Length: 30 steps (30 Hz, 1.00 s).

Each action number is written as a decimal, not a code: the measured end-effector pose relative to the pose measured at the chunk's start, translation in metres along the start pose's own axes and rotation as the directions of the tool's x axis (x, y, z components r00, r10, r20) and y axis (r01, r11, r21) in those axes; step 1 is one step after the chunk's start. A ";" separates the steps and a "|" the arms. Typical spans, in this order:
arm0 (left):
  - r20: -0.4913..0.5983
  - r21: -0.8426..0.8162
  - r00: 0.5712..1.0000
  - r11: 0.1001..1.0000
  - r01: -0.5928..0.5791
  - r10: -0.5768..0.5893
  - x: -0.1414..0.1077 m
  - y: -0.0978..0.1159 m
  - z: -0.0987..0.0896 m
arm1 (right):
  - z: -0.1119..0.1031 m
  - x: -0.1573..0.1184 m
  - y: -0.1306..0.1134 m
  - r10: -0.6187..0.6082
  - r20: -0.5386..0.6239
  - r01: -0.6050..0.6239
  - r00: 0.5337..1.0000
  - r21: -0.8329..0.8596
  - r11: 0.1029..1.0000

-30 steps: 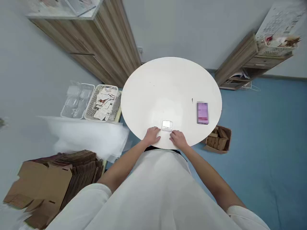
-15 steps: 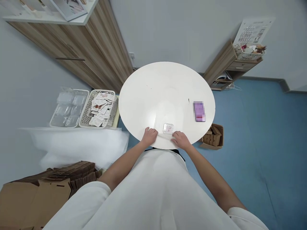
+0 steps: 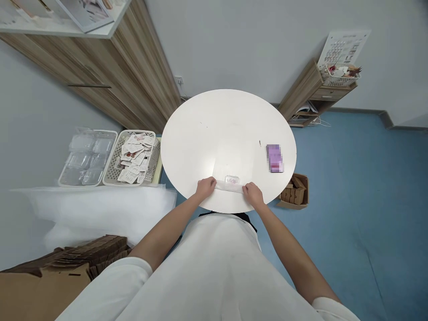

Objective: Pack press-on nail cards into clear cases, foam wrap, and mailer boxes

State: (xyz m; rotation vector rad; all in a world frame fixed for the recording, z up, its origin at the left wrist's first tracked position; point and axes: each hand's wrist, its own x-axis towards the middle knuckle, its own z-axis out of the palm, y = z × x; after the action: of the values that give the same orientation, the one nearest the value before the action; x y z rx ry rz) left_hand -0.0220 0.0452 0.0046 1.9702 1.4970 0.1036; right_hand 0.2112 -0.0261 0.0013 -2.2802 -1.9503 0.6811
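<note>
- In the head view, my left grip (image 3: 205,187) is clamped on one near corner of the sheet (image 3: 230,188), fingers and thumb together.
- My right grip (image 3: 253,194) is clamped the same way on the other near corner.
- Between my hands the sheet's near edge stands up as a thin, pale band, in front of the clear box (image 3: 232,179).
- The clear box lies on the sheet, close to the near rim of the white desk (image 3: 227,120); something pinkish shows inside it, too small to make out.
- The purple box (image 3: 274,156), blurred into blocks, lies well apart on the desk, to my right.
- Beyond the desk's right side, a carton (image 3: 305,203) on the floor holds small brown boxes (image 3: 292,195).
- To my left, a basket (image 3: 155,154) holds printed cards (image 3: 132,162); just beside it are stacked clear cases (image 3: 80,159).
- Nearer me on that side lie white sheets (image 3: 110,211) and flattened cardboard (image 3: 40,290).
</note>
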 end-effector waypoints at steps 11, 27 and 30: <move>-0.056 0.420 0.882 0.813 -0.404 0.467 0.012 0.008 0.018 | 0.015 0.009 -0.005 -0.305 -0.154 0.277 0.940 -0.184 0.943; 0.170 0.210 0.833 0.807 -0.552 0.526 0.021 0.031 0.010 | 0.007 0.018 -0.020 -0.413 0.035 0.414 0.910 -0.067 0.908; 0.188 0.175 0.822 0.805 -0.567 0.538 0.014 0.030 0.005 | -0.001 0.012 -0.023 -0.449 0.065 0.452 0.891 -0.035 0.891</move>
State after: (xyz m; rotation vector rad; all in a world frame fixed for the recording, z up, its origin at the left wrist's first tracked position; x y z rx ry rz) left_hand 0.0099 0.0514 0.0128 2.5001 0.8320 0.0539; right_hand 0.1912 -0.0098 0.0059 -1.7327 -2.4223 0.6479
